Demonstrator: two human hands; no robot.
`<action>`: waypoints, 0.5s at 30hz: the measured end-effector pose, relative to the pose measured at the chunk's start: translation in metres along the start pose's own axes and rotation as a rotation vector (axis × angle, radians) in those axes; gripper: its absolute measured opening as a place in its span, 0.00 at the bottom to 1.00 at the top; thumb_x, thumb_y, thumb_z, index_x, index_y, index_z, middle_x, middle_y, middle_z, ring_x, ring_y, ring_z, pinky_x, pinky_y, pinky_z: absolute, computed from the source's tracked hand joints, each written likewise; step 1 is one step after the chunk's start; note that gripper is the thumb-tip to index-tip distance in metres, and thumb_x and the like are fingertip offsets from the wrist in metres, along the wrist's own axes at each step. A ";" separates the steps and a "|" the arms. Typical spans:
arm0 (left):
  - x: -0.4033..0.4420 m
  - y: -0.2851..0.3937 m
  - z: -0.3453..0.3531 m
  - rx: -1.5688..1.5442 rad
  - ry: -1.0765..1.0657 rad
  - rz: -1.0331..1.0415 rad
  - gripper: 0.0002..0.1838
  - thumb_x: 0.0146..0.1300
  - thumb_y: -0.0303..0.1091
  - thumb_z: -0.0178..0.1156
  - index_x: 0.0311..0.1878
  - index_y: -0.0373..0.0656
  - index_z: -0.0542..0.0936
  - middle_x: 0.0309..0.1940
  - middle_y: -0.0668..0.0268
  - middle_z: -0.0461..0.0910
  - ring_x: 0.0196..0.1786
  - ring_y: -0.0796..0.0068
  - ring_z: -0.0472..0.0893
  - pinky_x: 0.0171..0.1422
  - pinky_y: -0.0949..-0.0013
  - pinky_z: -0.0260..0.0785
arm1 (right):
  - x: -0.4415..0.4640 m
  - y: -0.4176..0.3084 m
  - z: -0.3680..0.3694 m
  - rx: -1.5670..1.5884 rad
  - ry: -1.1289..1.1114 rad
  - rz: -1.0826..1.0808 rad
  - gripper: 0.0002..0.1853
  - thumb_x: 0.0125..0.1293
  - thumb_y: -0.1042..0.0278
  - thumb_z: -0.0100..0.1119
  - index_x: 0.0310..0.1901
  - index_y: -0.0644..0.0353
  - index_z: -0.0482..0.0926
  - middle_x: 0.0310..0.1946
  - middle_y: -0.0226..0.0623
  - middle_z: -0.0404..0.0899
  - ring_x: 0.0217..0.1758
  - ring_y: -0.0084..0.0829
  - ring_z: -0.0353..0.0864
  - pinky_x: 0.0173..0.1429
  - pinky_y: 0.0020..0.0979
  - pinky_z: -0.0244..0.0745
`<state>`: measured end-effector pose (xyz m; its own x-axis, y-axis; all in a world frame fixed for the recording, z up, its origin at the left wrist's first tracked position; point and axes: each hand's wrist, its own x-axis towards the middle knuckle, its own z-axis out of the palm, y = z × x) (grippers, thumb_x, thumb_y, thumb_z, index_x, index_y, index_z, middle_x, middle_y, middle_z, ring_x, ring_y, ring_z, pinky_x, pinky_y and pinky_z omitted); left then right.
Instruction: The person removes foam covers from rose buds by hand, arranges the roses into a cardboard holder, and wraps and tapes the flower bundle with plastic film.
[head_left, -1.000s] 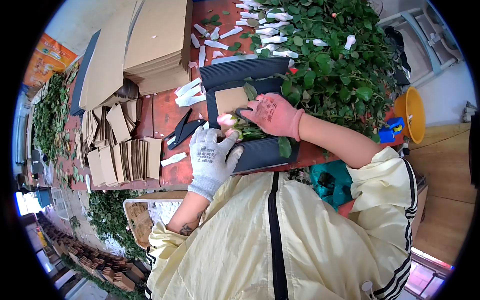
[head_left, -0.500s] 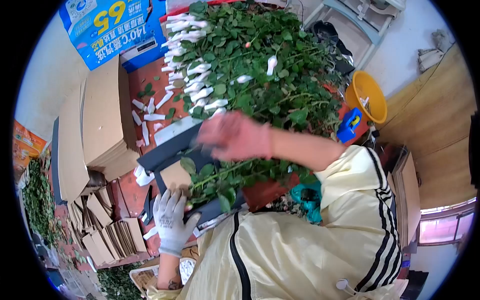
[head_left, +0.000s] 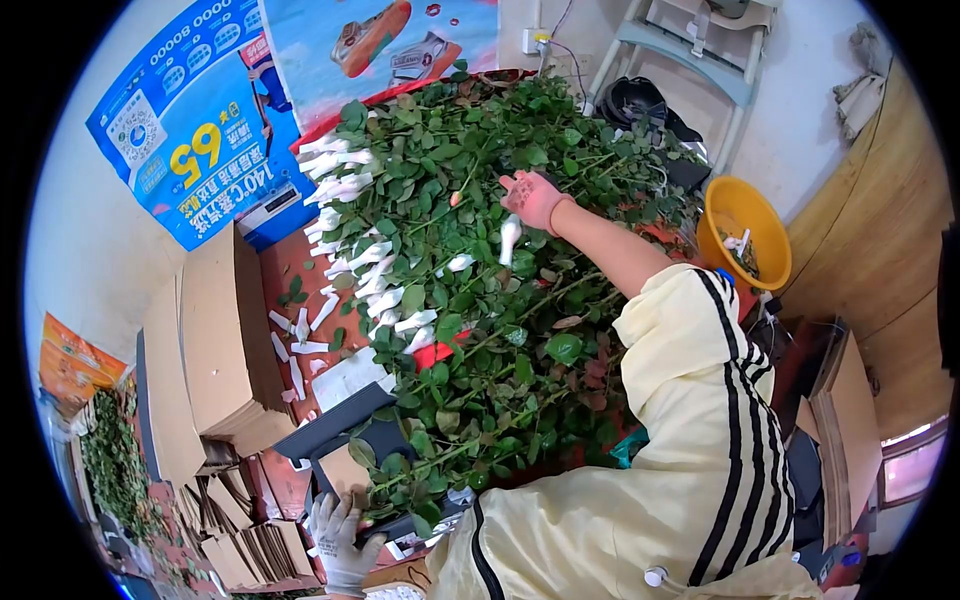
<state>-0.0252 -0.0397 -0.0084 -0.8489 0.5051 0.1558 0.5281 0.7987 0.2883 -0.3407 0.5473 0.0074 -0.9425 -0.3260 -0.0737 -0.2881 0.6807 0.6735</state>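
My left hand (head_left: 342, 540), in a white glove, rests at the near end of a black box (head_left: 335, 420). Its fingers lie spread over the edge of a piece of brown cardboard (head_left: 342, 472), the thumb apart. Beside it, leafy rose stems (head_left: 415, 480) lie across the box, with a small pinkish bud by the thumb. My right hand (head_left: 535, 200), in a pink glove, is over the large heap of leafy roses (head_left: 560, 380), fingers apart, holding nothing I can see. Just below it lies a rose bud in a white sleeve (head_left: 510, 240); a bare orange-pink bud (head_left: 456, 199) lies to its left.
Along the heap's left edge are several white-sleeved buds (head_left: 375, 255). Stacked cardboard (head_left: 230, 350) stands at left, with cardboard pieces (head_left: 255, 550) in front. Loose white sleeves (head_left: 300, 325) are scattered on the red table. A yellow basin (head_left: 745, 200) stands at right, near a folding chair (head_left: 690, 60).
My right hand has moved from above the black box to the far part of the rose heap, uncovering the stems nearby. The view has tilted up. My left hand stays at the box.
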 end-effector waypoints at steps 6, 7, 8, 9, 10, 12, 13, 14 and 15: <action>-0.004 -0.004 0.002 -0.006 0.013 0.011 0.34 0.44 0.57 0.65 0.44 0.35 0.80 0.54 0.54 0.77 0.62 0.45 0.68 0.68 0.41 0.51 | -0.040 0.071 -0.066 0.835 0.488 0.488 0.14 0.62 0.63 0.46 0.49 0.49 0.74 0.46 0.42 0.79 0.47 0.44 0.81 0.50 0.40 0.76; -0.003 -0.001 0.000 -0.001 -0.008 -0.010 0.34 0.44 0.57 0.65 0.44 0.35 0.80 0.54 0.55 0.77 0.62 0.45 0.68 0.68 0.41 0.51 | -0.042 0.086 -0.068 0.837 0.717 0.593 0.14 0.61 0.64 0.49 0.50 0.49 0.74 0.43 0.42 0.81 0.47 0.43 0.81 0.51 0.39 0.76; -0.002 0.001 -0.001 0.003 -0.026 -0.031 0.34 0.44 0.57 0.65 0.45 0.35 0.80 0.54 0.55 0.77 0.62 0.45 0.68 0.68 0.42 0.51 | -0.040 0.099 -0.069 0.794 0.875 0.648 0.18 0.57 0.69 0.58 0.51 0.53 0.75 0.46 0.42 0.80 0.52 0.43 0.78 0.59 0.36 0.72; -0.002 0.001 0.000 -0.011 -0.021 -0.037 0.33 0.44 0.56 0.66 0.45 0.35 0.80 0.54 0.55 0.77 0.63 0.45 0.68 0.69 0.42 0.51 | -0.039 0.109 -0.069 0.929 0.853 0.638 0.18 0.57 0.69 0.59 0.51 0.53 0.75 0.46 0.41 0.80 0.52 0.43 0.78 0.59 0.36 0.72; -0.004 0.000 0.000 -0.011 -0.017 -0.040 0.33 0.44 0.56 0.66 0.45 0.35 0.80 0.54 0.55 0.77 0.63 0.45 0.68 0.69 0.42 0.51 | -0.042 0.115 -0.084 1.064 0.830 0.628 0.18 0.56 0.68 0.60 0.50 0.54 0.75 0.46 0.39 0.80 0.51 0.43 0.79 0.59 0.36 0.72; -0.002 0.000 0.001 -0.012 0.018 -0.014 0.30 0.39 0.51 0.68 0.41 0.36 0.81 0.53 0.53 0.78 0.62 0.44 0.69 0.68 0.44 0.54 | -0.039 0.087 -0.097 1.122 0.777 0.469 0.17 0.57 0.72 0.56 0.50 0.53 0.76 0.48 0.43 0.79 0.54 0.46 0.76 0.62 0.38 0.69; -0.002 0.000 0.002 -0.012 0.040 -0.001 0.30 0.37 0.49 0.69 0.41 0.36 0.81 0.52 0.53 0.78 0.61 0.45 0.70 0.68 0.44 0.55 | -0.026 0.076 -0.082 0.803 0.636 0.335 0.22 0.55 0.74 0.51 0.55 0.52 0.74 0.62 0.47 0.68 0.63 0.48 0.69 0.69 0.37 0.62; -0.004 -0.001 0.003 -0.008 0.051 -0.005 0.30 0.37 0.49 0.69 0.41 0.36 0.81 0.52 0.53 0.78 0.61 0.45 0.70 0.68 0.44 0.55 | -0.011 0.065 -0.063 0.893 0.468 0.373 0.27 0.56 0.74 0.51 0.60 0.51 0.71 0.65 0.54 0.61 0.68 0.48 0.63 0.73 0.39 0.56; -0.005 -0.003 0.004 -0.022 0.021 -0.014 0.32 0.39 0.52 0.68 0.44 0.36 0.81 0.52 0.55 0.78 0.61 0.46 0.69 0.68 0.43 0.53 | -0.015 0.049 -0.076 0.779 0.335 0.390 0.29 0.57 0.73 0.51 0.64 0.53 0.68 0.65 0.59 0.60 0.70 0.47 0.60 0.73 0.40 0.55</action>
<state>-0.0225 -0.0432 -0.0136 -0.8565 0.4869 0.1712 0.5159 0.7982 0.3110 -0.3274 0.5360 0.0970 -0.9333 -0.0718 0.3519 -0.1085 0.9904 -0.0857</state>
